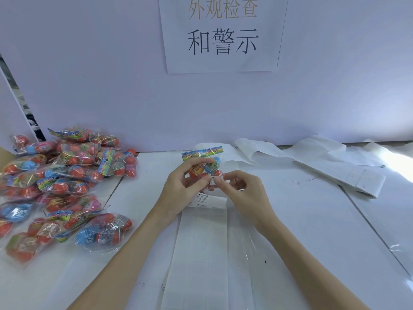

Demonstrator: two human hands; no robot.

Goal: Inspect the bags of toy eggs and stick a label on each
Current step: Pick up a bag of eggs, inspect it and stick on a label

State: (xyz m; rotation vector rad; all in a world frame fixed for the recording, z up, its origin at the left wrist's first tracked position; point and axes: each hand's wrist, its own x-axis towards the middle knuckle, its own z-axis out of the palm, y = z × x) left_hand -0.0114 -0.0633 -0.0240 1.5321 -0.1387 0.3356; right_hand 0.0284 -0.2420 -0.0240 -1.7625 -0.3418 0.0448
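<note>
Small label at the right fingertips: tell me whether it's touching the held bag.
Touching. The head view shows the label pressed by the right hand onto the bag.

Two hands: left (178,189), right (242,189). One bag of toy eggs (204,163) held up, about four eggs inside, exact count unclear. One small label (212,181) at the fingertips. One heap of bags (60,186) at left, roughly twenty, overlapping, not countable exactly. One label strip (201,253) on counter (312,220). One wall sign (222,34).
</note>
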